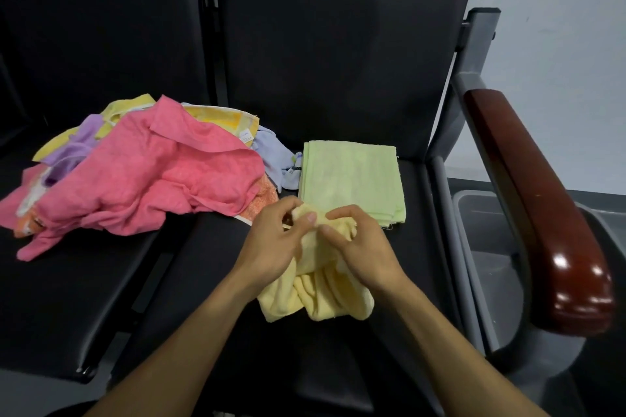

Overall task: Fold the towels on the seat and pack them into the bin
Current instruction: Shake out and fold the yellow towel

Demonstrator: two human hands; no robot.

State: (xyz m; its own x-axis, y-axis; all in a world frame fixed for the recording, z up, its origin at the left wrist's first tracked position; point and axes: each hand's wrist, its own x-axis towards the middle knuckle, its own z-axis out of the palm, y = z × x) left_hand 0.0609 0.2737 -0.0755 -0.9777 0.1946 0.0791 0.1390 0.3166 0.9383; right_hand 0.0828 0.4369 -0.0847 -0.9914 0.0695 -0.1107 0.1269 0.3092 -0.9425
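A pale yellow towel (316, 294) hangs bunched over the front of the black seat (338, 61). My left hand (271, 244) and my right hand (362, 244) both pinch its upper edge, fingertips close together. Just behind my hands a green towel (352, 176) lies folded flat on the seat. To the left sits a loose pile of towels topped by a large pink towel (145, 176), with purple, yellow, orange and light blue ones under it. The grey bin (487, 210) stands on the floor to the right, partly hidden by the armrest.
A dark red wooden armrest (538, 206) on a grey metal frame runs between the seat and the bin. A second black seat (67, 298) lies to the left under part of the pile. A white wall is at the right.
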